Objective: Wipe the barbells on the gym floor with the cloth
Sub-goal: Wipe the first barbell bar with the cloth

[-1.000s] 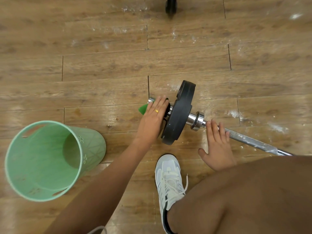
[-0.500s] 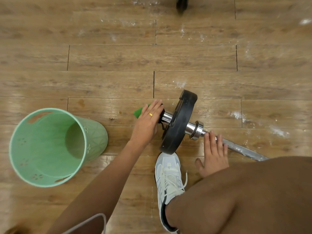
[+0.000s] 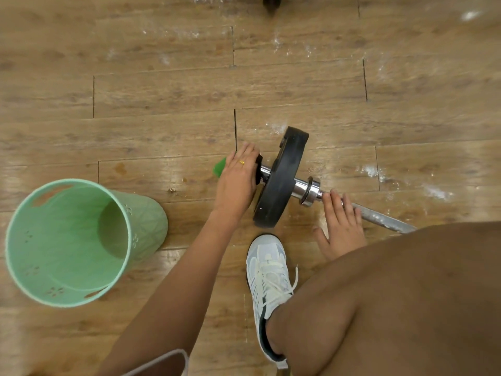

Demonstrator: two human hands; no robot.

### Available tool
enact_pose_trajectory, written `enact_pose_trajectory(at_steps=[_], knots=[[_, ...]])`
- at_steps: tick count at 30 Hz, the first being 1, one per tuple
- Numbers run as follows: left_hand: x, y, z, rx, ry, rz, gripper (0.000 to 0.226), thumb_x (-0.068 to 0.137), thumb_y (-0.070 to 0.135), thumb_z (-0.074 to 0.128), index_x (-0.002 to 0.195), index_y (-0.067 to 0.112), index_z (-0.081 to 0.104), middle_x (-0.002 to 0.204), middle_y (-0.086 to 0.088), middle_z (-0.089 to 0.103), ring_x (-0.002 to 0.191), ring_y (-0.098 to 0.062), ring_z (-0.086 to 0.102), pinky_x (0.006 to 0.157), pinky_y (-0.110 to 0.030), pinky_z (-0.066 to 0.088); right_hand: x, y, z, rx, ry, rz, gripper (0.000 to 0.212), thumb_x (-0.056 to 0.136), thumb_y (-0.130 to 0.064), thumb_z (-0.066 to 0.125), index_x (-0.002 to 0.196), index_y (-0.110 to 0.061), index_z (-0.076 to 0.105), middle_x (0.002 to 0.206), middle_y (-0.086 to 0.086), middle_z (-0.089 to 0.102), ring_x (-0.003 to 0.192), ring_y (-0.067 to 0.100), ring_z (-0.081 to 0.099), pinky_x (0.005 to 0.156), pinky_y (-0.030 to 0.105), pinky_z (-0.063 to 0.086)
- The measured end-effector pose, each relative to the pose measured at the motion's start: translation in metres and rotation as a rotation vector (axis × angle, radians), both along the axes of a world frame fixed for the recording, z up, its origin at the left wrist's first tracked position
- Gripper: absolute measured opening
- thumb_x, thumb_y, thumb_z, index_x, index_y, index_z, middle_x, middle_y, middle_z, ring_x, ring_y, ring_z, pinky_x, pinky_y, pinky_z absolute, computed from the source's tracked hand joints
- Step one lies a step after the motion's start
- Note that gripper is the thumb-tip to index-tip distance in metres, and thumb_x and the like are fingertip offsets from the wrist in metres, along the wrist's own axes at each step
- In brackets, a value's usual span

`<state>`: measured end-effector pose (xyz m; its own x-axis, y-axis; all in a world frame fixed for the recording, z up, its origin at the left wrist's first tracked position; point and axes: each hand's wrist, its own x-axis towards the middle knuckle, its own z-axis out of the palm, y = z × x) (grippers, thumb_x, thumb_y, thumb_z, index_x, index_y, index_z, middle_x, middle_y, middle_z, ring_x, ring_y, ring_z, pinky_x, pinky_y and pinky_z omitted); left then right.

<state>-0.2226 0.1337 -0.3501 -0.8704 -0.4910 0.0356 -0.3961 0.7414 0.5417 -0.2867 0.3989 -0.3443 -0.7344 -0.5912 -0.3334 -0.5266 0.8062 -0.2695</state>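
The barbell [image 3: 280,180] lies on the wooden floor [image 3: 162,99], its black plate upright. The left hand [image 3: 238,180] grips a green cloth [image 3: 219,166] over the bar's end beside the plate. The right hand [image 3: 342,223] rests flat on the shaft, fingers straight. A green bin [image 3: 147,218] stands to the left.

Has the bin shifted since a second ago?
No. The bin sits just as close to the dark floor spot as before; only the camera moved.

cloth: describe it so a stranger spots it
Find the black weight plate on the wooden floor. The left hand covers the bar's end beside it; the cloth is the vivid green scrap peeking past the hand, unlike the pale mint bin.
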Motion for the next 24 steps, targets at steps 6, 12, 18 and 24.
enact_pose_trajectory(at_steps=[6,12,18,24], knots=[[-0.015,-0.002,-0.006,-0.067,0.005,-0.234,0.071,0.081,-0.017,0.066,0.146,0.004,0.046,0.153,-0.013,0.046,0.147,-0.027,0.035,0.124,-0.041,0.016,-0.03,-0.008,0.013,0.074,-0.108,0.03,0.078,0.089,-0.057,0.019,0.156,-0.027,-0.01,0.161,-0.012,-0.013,0.152,0.016,-0.014,0.122,0.042,-0.009],[-0.045,-0.033,0.007,-0.064,-0.063,-0.425,0.066,0.088,-0.009,0.062,0.149,0.006,0.043,0.153,-0.014,0.046,0.144,-0.028,0.04,0.123,-0.039,0.021,-0.048,-0.01,0.022,0.097,-0.134,0.049,0.083,0.102,-0.04,0.045,0.159,-0.021,-0.011,0.167,-0.004,-0.014,0.153,0.019,-0.017,0.117,0.034,-0.017],[-0.065,-0.036,0.04,0.142,0.041,-0.17,0.041,0.106,0.006,0.041,0.146,0.009,0.05,0.154,-0.007,0.046,0.146,-0.02,0.038,0.121,-0.037,0.031,-0.073,-0.008,0.022,0.069,-0.139,0.07,0.081,0.102,-0.036,0.047,0.16,-0.021,-0.008,0.165,-0.009,-0.009,0.154,0.016,-0.012,0.116,0.029,-0.015],[-0.087,-0.008,0.107,0.076,0.291,-0.232,0.045,0.102,-0.003,0.043,0.146,0.006,0.048,0.156,0.0,0.039,0.149,-0.021,0.034,0.12,-0.048,0.031,-0.093,0.014,0.015,0.126,-0.113,0.052,0.088,0.083,-0.043,0.047,0.159,-0.021,0.008,0.159,0.007,0.036,0.148,0.024,0.026,0.119,0.043,0.012]])
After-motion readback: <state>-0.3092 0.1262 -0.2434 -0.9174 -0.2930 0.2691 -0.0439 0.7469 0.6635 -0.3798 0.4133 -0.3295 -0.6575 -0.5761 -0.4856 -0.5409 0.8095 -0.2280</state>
